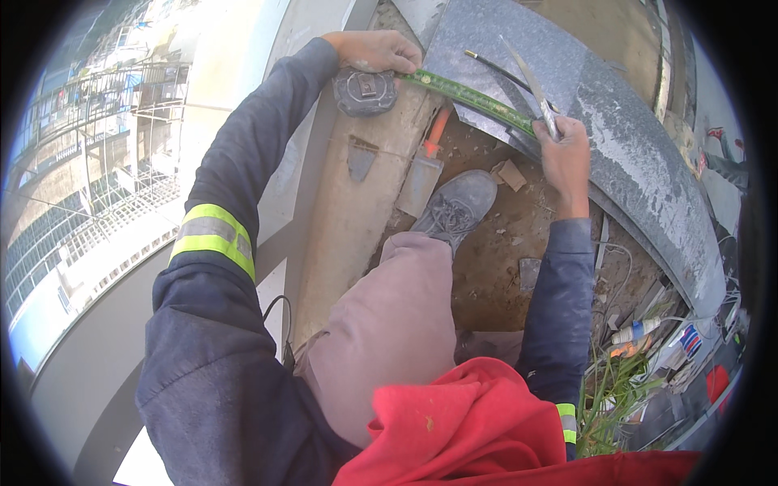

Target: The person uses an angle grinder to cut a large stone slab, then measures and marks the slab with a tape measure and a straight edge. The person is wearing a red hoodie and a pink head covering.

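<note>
Your left hand (pixel 377 51) at twelve o'clock pinches green tape (pixel 466 95) beside its case (pixel 365 91); your right hand (pixel 566 158) at two grips it and a silver tool (pixel 532 84).

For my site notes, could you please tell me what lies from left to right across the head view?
Left reflective armband, dark tape measure case, green tape blade, right hand, red object at lower right.

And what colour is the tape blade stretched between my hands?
The tape blade is mostly green, with small dark marks; it shows best in the head view.
</note>
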Available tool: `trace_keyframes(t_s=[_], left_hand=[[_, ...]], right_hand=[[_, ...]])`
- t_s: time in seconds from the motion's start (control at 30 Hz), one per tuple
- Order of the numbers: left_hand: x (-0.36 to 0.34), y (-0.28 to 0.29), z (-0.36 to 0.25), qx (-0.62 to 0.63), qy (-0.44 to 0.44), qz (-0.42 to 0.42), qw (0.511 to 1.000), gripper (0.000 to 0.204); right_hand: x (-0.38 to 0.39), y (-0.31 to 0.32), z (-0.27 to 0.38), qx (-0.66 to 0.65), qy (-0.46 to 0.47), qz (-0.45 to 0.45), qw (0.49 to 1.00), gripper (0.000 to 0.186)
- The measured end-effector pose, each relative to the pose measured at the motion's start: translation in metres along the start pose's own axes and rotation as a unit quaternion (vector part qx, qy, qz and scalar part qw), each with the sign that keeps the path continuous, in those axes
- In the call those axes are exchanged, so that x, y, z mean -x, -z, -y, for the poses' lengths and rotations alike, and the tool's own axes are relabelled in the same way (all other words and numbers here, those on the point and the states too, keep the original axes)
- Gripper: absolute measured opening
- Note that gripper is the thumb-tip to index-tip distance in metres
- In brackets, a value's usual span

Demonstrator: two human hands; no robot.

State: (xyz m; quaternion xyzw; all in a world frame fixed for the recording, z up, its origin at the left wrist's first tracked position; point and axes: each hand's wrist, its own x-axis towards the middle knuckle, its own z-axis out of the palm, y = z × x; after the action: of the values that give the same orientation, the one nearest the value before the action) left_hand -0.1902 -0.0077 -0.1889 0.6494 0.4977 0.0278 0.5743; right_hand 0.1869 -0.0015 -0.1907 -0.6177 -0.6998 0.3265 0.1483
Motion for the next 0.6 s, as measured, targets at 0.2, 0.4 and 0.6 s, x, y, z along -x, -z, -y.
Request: trace_keyframes(t_s=[0.2,0.4,0.6], left_hand=[[0.004,0.0,-0.013,0.017,0.035,-0.003,0.999,0.021],[0.003,0.0,-0.016,0.015,0.041,-0.014,0.999,0.02],[0.002,0.0,-0.014,0.032,0.044,-0.013,0.998,0.02]], right_hand=[[-0.001,0.001,-0.006,-0.002,0.022,0.005,1.0,0.038],[0.0,0.007,-0.008,-0.016,0.045,0.014,0.999,0.038],[0.041,0.046,-0.019,-0.101,0.037,-0.083,0.991,0.042]])
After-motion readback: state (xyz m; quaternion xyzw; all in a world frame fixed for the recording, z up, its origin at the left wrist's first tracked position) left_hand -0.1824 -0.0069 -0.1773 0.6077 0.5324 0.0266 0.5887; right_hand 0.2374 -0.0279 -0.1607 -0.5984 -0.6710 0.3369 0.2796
